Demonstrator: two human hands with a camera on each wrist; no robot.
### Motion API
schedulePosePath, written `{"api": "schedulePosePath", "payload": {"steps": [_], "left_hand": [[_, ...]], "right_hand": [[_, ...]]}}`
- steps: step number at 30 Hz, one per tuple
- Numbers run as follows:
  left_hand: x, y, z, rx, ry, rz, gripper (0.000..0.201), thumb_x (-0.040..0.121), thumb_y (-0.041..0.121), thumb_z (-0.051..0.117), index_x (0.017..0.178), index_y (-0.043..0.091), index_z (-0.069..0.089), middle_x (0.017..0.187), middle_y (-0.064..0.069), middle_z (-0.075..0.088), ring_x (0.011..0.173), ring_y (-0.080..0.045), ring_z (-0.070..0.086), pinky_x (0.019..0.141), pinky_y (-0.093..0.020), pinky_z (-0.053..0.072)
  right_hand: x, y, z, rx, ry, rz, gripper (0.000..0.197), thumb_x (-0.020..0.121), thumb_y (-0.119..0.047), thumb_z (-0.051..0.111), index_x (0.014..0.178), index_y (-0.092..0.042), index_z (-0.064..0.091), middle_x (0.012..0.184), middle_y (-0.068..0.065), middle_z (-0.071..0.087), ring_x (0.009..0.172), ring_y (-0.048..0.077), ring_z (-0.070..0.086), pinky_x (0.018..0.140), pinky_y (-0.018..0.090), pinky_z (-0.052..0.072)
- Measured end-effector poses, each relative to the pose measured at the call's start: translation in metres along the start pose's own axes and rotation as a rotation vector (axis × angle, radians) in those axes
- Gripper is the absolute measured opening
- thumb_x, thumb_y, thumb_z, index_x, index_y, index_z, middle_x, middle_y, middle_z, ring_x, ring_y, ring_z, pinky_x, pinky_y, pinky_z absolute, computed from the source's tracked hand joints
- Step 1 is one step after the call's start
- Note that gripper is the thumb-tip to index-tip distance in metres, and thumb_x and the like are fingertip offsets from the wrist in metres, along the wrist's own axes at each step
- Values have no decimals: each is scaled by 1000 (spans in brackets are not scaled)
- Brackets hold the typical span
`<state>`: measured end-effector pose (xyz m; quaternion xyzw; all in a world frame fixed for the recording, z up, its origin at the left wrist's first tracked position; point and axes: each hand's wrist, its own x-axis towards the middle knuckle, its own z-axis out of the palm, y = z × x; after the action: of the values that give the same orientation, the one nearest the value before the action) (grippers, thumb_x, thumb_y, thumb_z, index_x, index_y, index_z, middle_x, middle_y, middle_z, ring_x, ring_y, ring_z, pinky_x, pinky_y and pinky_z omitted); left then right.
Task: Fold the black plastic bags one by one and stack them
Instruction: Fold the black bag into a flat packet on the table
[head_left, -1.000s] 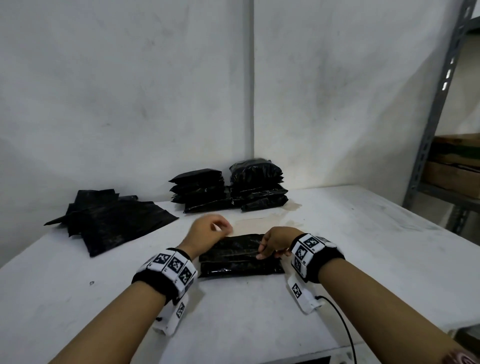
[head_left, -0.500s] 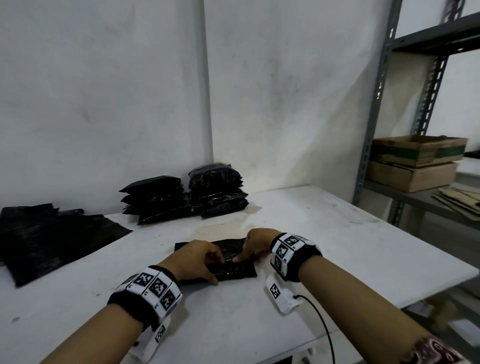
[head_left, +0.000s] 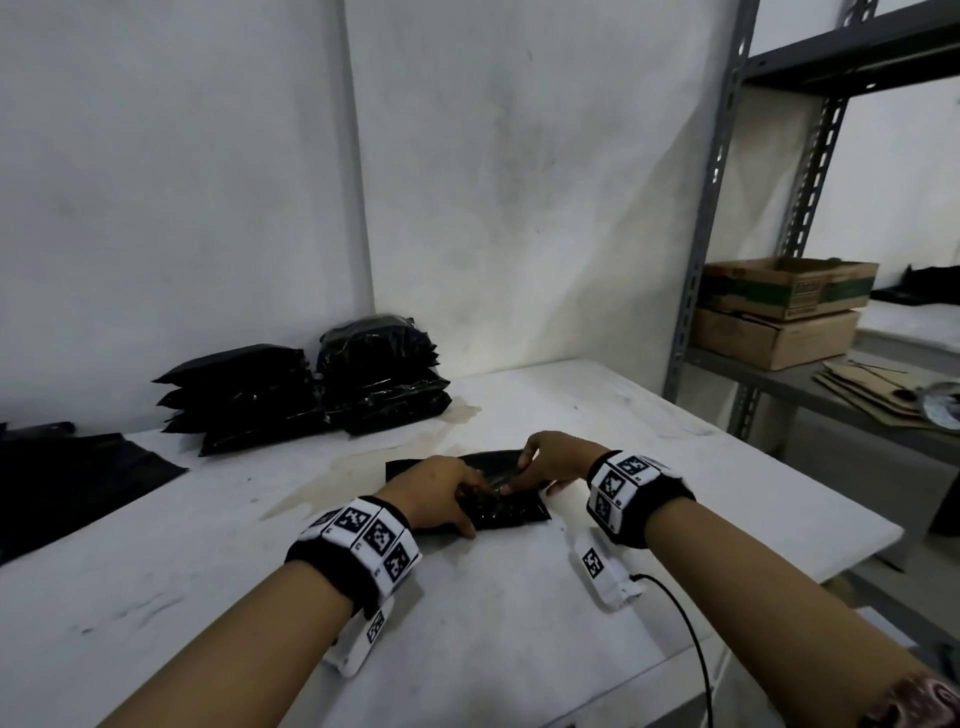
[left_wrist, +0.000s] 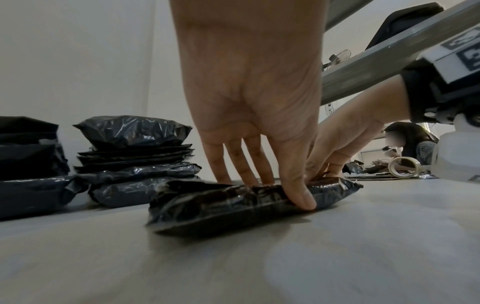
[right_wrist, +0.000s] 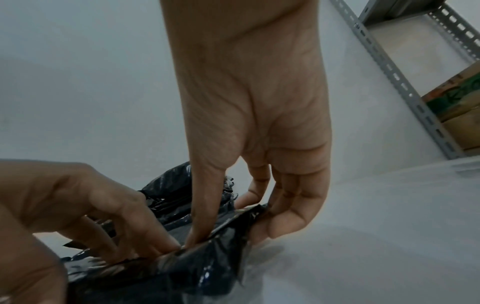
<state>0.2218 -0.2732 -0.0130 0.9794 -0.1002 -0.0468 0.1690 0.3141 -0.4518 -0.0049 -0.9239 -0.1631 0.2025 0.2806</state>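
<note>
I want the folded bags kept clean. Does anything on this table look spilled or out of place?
Yes: a brownish stain marks the white table, running from the folded stacks toward the bag being folded. Whether it is wet I cannot tell. Nothing else stands out.

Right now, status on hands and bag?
Left hand presses folded bag. Right hand pinches its right end. Finished stacks behind, out of the way.

a folded black plastic bag (head_left: 514, 513) lies flat on the middle of the white worktop (head_left: 519, 623), a small, puffy, crinkled, glossy packet. two stacks of folded bags (head_left: 249, 405) stand side by side at the far wall. unfolded bags (head_left: 67, 483) lie spread flat at the left.
</note>
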Motion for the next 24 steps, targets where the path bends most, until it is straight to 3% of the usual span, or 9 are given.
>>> {"api": "schedulePosePath", "payload": {"steps": [3, 5, 7, 9, 11, 13, 15, 19, 24], "left_hand": [[14, 3, -1, 34, -22, -24, 52, 70, 21, 82, 119, 29, 66, 116, 5, 63, 108, -15, 57, 87, -25, 46], [20, 3, 0, 57, -38, -39, 52, 70, 20, 82, 118, 28, 66, 118, 5, 60, 110, -16, 55, 88, -25, 45], [24, 3, 0, 64, -54, -41, 51, 70, 18, 82, 117, 28, 65, 120, 5, 58, 111, -16, 53, 87, -24, 43], [26, 2, 1, 71, -65, -44, 51, 69, 17, 82, 116, 28, 65, 120, 7, 57, 111, -15, 52, 85, -24, 41], [27, 2, 0, 66, -74, -46, 49, 69, 16, 82, 114, 27, 64, 119, 7, 57, 111, -14, 52, 85, -24, 42], [29, 3, 1, 61, -82, -51, 48, 69, 15, 82, 111, 27, 64, 118, 8, 57, 111, -14, 53, 88, -27, 43], [29, 3, 1, 55, -78, -58, 48, 68, 15, 83, 110, 28, 64, 116, 9, 57, 110, -14, 53, 89, -28, 45], [30, 0, 3, 29, -60, -58, 48, 67, 17, 84, 109, 29, 65, 107, 13, 54, 107, -12, 53, 87, -26, 45], [28, -1, 3, 36, -53, -52, 48, 67, 20, 84, 110, 32, 64, 102, 16, 51, 104, -10, 51, 81, -24, 42]], "right_hand": [[10, 13, -12, 71, 8, 24, 32, 83, -43, 73, 85, -16, 56, 84, -2, 60, 73, 11, 59, 66, 24, 54], [24, 28, -23, 101, 56, 81, 37, 90, -44, 64, 94, -8, 60, 85, 3, 66, 74, 17, 64, 64, 26, 54], [31, 42, -37, -59, 164, 145, 32, 93, -30, 63, 102, 1, 63, 100, 12, 69, 91, 26, 68, 76, 32, 54], [34, 56, -51, -290, 273, 203, 34, 94, -19, 59, 121, 1, 61, 127, 15, 61, 118, 28, 57, 95, 31, 44], [48, 79, -61, -440, 294, 256, 41, 93, -24, 60, 129, -3, 57, 137, 12, 54, 127, 26, 50, 101, 28, 38], [91, 120, -70, -526, 303, 285, 51, 87, -43, 66, 127, -11, 60, 137, 8, 55, 126, 25, 51, 101, 32, 43], [98, 127, -74, -547, 319, 282, 60, 83, -56, 65, 129, -18, 60, 138, 4, 54, 127, 26, 49, 102, 36, 44], [49, 85, -74, -433, 366, 308, 44, 88, -36, 68, 121, -6, 66, 130, 7, 61, 122, 23, 56, 101, 28, 42], [68, 102, -84, -423, 355, 298, 43, 69, -28, 86, 105, -7, 75, 112, 8, 71, 104, 24, 66, 92, 32, 52]]}}
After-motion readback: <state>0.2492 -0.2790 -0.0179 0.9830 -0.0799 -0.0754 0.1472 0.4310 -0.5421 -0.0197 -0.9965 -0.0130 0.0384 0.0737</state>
